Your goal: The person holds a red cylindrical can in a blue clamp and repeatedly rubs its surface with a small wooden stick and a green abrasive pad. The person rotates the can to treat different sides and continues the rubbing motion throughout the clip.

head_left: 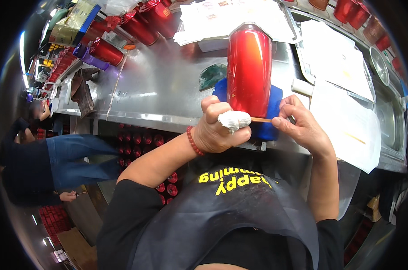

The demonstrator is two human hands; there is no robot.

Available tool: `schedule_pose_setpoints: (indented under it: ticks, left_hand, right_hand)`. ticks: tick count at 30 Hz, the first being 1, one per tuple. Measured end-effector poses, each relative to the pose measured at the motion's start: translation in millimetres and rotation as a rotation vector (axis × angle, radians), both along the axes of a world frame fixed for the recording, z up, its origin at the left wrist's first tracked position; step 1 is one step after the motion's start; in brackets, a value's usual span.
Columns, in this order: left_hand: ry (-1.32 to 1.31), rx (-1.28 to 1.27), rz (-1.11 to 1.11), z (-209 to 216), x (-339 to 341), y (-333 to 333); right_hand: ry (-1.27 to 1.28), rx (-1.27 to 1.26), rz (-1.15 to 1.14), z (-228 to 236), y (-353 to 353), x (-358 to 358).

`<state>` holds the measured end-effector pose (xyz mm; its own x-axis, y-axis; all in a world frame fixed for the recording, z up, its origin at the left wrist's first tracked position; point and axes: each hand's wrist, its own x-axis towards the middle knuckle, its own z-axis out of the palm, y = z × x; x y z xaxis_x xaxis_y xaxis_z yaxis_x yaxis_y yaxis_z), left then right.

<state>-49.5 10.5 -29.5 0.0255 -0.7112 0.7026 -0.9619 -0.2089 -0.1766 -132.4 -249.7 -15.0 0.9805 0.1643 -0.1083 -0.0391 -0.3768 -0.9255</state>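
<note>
A large glossy red metal cylinder [249, 72] with a dark grey end lies on a blue cloth [275, 105] at the front of the steel worktable, its near end close to my hands. My left hand [219, 126] is curled closed, with white cloth [234, 120] wrapped around a finger. Between the hands runs a thin brown stick or strip [261, 120]. Its right end is pinched between thumb and finger of my right hand [298, 121]. The left end reaches the white cloth; whether my left fingers grip it is hidden.
White paper sheets [343, 117] cover the right side of the steel worktable [145, 85]. Several red cylinders [138, 28] stand at the back left, near a dark brown rag [83, 90]. Another person [78, 157] is at the left. Red cylinders are stacked below the table.
</note>
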Motion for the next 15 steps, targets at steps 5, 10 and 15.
schedule_pose_setpoints:
  ticks: [5, 10, 15]
  left_hand:
    - [-0.055, 0.054, -0.069, 9.9, 2.8, -11.8]
    - [-0.008, -0.024, -0.008, -2.6, 0.2, -1.9]
    - [-0.005, 0.037, -0.034, 5.8, -0.4, -3.4]
  right_hand:
    - [-0.039, 0.014, -0.009, -3.6, -0.3, -1.8]
    - [-0.001, 0.047, -0.011, -1.3, 2.4, -0.6]
    - [-0.038, 0.018, -0.008, -3.1, 1.6, -1.3]
